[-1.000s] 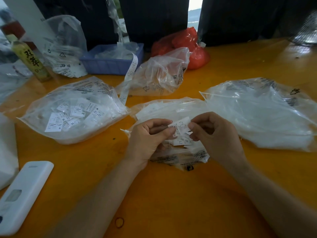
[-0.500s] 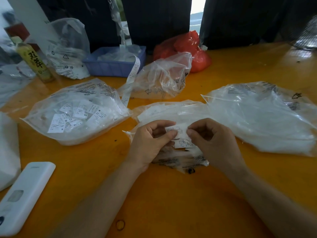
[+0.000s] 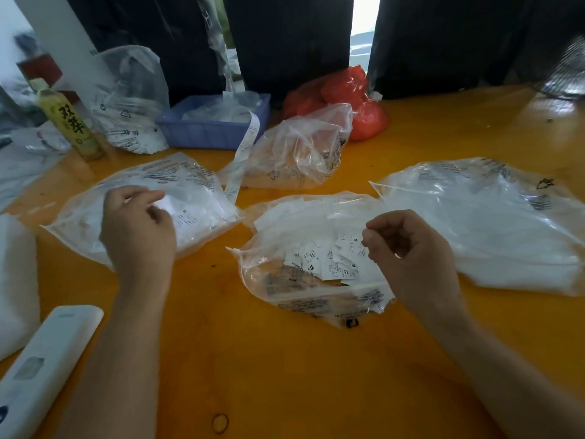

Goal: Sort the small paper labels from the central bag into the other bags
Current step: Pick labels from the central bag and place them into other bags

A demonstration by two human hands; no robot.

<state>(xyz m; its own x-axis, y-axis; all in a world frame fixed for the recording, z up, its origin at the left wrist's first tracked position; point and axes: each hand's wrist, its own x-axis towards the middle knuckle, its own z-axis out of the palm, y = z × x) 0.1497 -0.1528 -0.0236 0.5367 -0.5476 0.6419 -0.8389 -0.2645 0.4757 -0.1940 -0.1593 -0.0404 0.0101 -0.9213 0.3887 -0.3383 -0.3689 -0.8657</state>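
Left hand (image 3: 139, 229) swung out over left bag (image 3: 202, 198), curled (contents unclear); right hand (image 3: 408, 248), curled, seemingly empty, nearest central bag's (image 3: 285, 280) labels (image 3: 329, 261).

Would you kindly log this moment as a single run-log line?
left hand: over left bag, holding label | right hand: curled over central bag, grip unclear | loose labels remain

The table (image 3: 285, 375) is orange-yellow; the central bag (image 3: 304, 289) is clear plastic with black print, holding white paper labels (image 3: 335, 261) with black lettering; a blue tray (image 3: 209, 134), a red plastic bag (image 3: 364, 112), a white remote (image 3: 44, 365), and a yellow-green bottle (image 3: 69, 122) with black characters
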